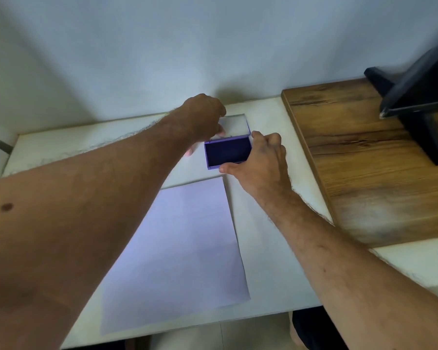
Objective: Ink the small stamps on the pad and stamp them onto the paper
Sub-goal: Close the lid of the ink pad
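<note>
A purple ink pad lies open on the white table, its dark blue pad facing up and its clear lid folded back behind it. My right hand grips the pad's right side, thumb at the near edge. My left hand reaches over the pad's far left corner, fingers curled on the lid's left edge. A blank white paper lies on the table in front of the pad. I see no small stamps; my left arm hides part of the table.
A wooden board lies to the right on the white table, with a black stand on it. A pale wall rises close behind the table. The table's near edge runs below the paper.
</note>
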The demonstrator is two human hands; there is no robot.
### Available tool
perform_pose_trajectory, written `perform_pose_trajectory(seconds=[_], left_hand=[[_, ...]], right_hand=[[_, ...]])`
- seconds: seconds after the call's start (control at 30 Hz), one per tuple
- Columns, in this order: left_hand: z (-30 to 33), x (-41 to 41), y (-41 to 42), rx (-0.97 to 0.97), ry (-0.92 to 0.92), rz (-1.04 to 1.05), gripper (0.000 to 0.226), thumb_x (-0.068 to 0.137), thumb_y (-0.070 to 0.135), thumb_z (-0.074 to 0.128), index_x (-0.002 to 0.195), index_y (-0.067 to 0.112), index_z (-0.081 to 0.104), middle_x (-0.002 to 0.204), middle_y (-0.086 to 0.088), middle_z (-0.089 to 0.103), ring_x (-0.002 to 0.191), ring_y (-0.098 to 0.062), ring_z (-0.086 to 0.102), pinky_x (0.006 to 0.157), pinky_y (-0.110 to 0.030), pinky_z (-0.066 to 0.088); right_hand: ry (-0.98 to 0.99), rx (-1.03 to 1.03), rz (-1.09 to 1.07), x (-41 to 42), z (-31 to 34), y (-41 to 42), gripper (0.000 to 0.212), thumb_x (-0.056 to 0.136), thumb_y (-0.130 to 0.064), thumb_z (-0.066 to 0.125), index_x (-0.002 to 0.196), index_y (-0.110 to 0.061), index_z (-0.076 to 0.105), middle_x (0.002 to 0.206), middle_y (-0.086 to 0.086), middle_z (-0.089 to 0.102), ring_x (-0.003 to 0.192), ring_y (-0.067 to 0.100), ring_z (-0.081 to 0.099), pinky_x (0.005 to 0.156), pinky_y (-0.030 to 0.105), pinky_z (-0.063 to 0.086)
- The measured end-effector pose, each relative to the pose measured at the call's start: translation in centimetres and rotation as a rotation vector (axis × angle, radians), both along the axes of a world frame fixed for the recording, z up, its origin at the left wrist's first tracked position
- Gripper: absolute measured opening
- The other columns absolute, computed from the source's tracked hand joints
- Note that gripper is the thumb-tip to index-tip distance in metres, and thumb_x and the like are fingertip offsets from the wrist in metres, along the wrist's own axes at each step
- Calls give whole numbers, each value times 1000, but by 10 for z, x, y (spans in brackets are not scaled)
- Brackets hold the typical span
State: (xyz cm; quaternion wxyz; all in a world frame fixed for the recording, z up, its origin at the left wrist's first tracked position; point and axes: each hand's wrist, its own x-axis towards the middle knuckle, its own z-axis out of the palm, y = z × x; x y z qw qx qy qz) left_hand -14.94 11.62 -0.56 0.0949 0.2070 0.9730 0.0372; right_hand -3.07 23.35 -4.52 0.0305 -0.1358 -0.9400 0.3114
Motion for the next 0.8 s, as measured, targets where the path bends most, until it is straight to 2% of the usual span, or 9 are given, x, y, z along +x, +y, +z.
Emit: perform_pose_trajectory(seconds=[0.07,0.17,0.3,0.5,0.6,0.7,0.77,0.8], left_hand=[[1,1,4,16,-23,23,52,86,25,71,135,15,56,131,-9,60,113,-29,61,96,-36,46],[0,-2,6,78,-53,57,56,82,21,76,135,16,55,136,-9,54,115,-29,59,97,-35,44],[3,-6,3,153,-58,88,55,75,20,81,127,17,62,125,-7,63,116,-26,58,93,-34,46],[23,-3,-7,307,-1,143,22,81,21,75,103,21,76,96,-5,73,92,-24,66,75,-28,49],[30,11,-11,296,-29,108,17,81,21,74,97,22,78,85,-5,75,83,-22,68,70,-28,51],[32,30,-11,231,-87,82,18,77,24,73,95,22,78,79,-9,73,75,-28,69,68,-34,54],[32,42,-8,191,-100,73,25,75,26,74,100,24,76,85,-8,73,70,-27,67,66,-36,54],[31,48,-8,179,-112,75,32,75,27,75,107,27,74,94,-5,72,74,-24,66,69,-34,55]], right_hand=[[10,-5,-5,-1,-2,-1,95,62,-51,85,138,-13,42,133,8,43,121,26,45,87,34,52],[14,-18,-17,-2,-2,-2,92,63,-49,85,137,-13,44,132,8,43,120,25,44,86,34,53],[3,-10,-19,-2,-1,-2,89,64,-49,85,135,-11,46,130,8,43,119,25,45,85,33,51],[30,7,-17,1,-1,-3,87,65,-48,84,134,-11,46,130,8,44,120,25,44,84,30,49],[23,10,-16,2,0,-4,87,66,-49,83,135,-12,46,131,8,45,120,25,45,85,30,49],[18,-6,-8,4,2,-3,90,68,-47,83,139,-12,41,133,9,44,123,26,45,89,31,50],[24,-26,-8,5,5,-2,94,68,-45,84,142,-13,36,136,10,43,124,26,44,91,33,49],[22,-34,-8,5,6,-2,97,68,-44,84,144,-13,33,137,10,43,125,27,44,92,34,48]])
